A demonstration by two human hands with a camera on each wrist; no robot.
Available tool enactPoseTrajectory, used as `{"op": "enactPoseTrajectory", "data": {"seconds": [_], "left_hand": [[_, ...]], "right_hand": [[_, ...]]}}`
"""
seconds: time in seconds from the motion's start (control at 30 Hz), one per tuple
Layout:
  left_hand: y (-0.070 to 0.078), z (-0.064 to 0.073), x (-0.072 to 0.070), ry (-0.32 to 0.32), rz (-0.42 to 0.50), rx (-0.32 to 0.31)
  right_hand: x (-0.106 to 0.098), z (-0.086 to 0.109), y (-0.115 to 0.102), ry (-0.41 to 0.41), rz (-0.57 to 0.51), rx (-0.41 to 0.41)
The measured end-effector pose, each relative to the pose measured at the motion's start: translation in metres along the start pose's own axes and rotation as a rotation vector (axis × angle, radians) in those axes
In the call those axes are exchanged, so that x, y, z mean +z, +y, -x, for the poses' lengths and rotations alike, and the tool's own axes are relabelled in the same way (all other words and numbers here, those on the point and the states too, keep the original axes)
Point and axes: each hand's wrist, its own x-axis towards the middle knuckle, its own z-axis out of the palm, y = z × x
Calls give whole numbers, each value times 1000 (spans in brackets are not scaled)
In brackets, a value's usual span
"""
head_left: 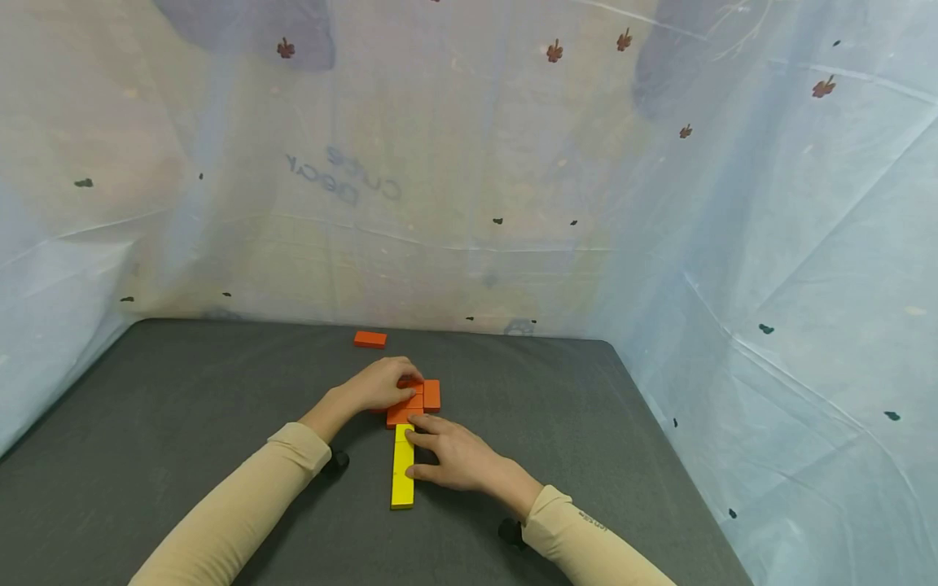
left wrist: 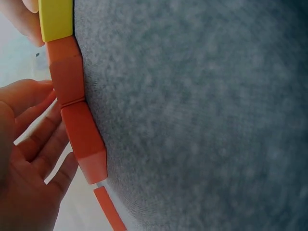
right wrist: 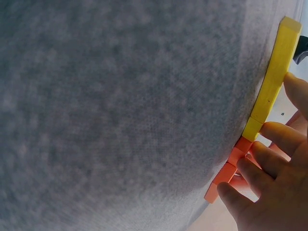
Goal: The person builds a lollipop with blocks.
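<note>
Several orange blocks (head_left: pixel 405 416) lie close together on a dark grey cloth-covered table. From their near side a yellow strip runs toward me, a long yellow block (head_left: pixel 402 476) with a short yellow block (right wrist: pixel 252 128) at its far end. My left hand (head_left: pixel 383 384) rests over the orange group, its thumb and fingertips at the blocks and hiding some of them. To the right of the strip is my right hand (head_left: pixel 462 456), fingers extended. Its thumb touches the long yellow block's side, while the fingertips lie along the short yellow block and the nearest orange ones.
A single orange block (head_left: pixel 370 339) lies apart near the table's far edge. The grey table (head_left: pixel 586 439) spreads to both sides of the blocks. Translucent sheeting (head_left: pixel 440 163) with small dark and brown marks hangs behind it and along the sides.
</note>
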Motion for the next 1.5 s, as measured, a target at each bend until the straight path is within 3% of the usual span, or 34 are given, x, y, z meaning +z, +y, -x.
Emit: {"op": "enactPoseTrajectory", "data": {"seconds": [0.47,0.63,0.87,1.5], "left_hand": [[4,-8,-3,-26,11,9],[8,-15,-3,-79,14,28],[13,-19,-2,-158,32,-1],[5,-21,0,-111,18,10]], "right_hand": [[0,0,1,3,-17,-5],[2,-1,2,6,-25,-21],[2,-1,2,-3,-19,-22],[1,-1,3,7,-15,-32]]}}
